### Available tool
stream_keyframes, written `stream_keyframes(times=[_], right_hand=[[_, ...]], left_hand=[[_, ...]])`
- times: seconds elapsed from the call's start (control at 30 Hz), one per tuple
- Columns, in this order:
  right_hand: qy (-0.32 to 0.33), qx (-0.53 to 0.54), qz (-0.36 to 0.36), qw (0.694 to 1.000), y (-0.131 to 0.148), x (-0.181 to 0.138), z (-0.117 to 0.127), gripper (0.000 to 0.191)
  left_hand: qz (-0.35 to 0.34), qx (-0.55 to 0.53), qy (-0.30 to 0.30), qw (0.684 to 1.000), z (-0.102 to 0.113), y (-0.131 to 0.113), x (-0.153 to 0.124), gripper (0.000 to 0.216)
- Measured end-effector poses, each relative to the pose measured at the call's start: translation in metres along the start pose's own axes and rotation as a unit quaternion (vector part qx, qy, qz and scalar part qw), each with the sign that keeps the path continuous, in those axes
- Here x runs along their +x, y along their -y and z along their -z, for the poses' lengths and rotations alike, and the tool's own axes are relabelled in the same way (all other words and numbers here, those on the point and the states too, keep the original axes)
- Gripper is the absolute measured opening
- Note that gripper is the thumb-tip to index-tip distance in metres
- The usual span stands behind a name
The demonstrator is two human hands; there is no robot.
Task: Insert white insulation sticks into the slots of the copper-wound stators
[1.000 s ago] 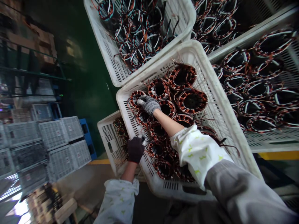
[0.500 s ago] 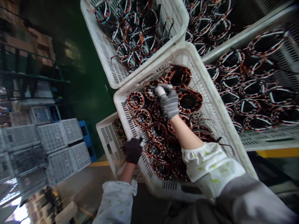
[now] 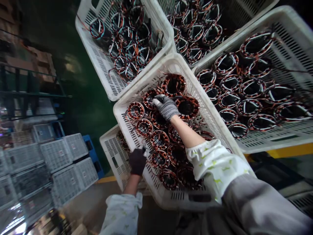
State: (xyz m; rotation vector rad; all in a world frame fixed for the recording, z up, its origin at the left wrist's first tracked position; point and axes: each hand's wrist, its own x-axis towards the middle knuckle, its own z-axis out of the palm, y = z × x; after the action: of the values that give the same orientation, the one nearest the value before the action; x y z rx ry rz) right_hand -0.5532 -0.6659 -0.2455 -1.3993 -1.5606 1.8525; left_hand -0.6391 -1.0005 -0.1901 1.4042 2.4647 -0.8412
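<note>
A white plastic crate (image 3: 215, 122) in front of me holds several upright wound motor stators with copper wire ends. My right hand (image 3: 166, 107), in a grey glove with pale fingertips, reaches in over them. Its fingers are curled at the rim of a stator (image 3: 148, 99) near the far left corner, covering part of it. My left hand (image 3: 137, 161), in a dark glove, is at the crate's left rim with its fingers closed. Something small and greyish shows at its fingertips, too blurred to name. Another stator (image 3: 136, 111) stands between the hands and the left wall.
More white crates of stators stand close by: one behind (image 3: 168, 36), one to the right (image 3: 300, 26). A lower crate (image 3: 110, 153) sits partly beneath at left. Stacked grey crates (image 3: 67, 176) stand on the floor at far left, beside a blue pallet (image 3: 94, 156).
The view has shifted, bringing the right-hand crates further into frame. My right hand stays at the same stator, and my left hand remains by the crate's left rim.
</note>
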Motion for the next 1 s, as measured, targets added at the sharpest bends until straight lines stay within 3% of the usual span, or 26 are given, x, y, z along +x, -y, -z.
stream_keyframes(times=[0.33,0.43,0.57,0.67,1.0], right_hand=[[-0.016,0.010,-0.001,1.000,-0.002,0.002,-0.007,0.027],[-0.096,0.094,0.043,0.990,-0.002,-0.004,0.007,0.029],[-0.220,0.154,0.081,0.960,-0.011,-0.010,0.042,0.031],[-0.213,0.156,0.060,0.963,-0.019,-0.005,0.056,0.026],[-0.171,0.096,0.018,0.980,-0.017,0.009,0.054,0.026]], left_hand=[[-0.010,-0.013,-0.006,1.000,-0.004,0.004,-0.002,0.015],[-0.011,-0.015,-0.009,1.000,-0.007,0.007,-0.003,0.014],[-0.017,-0.018,-0.020,0.999,-0.008,0.009,-0.002,0.014],[-0.017,-0.014,-0.032,0.999,-0.007,0.010,0.002,0.015],[-0.022,-0.006,-0.041,0.999,-0.002,0.010,0.008,0.026]])
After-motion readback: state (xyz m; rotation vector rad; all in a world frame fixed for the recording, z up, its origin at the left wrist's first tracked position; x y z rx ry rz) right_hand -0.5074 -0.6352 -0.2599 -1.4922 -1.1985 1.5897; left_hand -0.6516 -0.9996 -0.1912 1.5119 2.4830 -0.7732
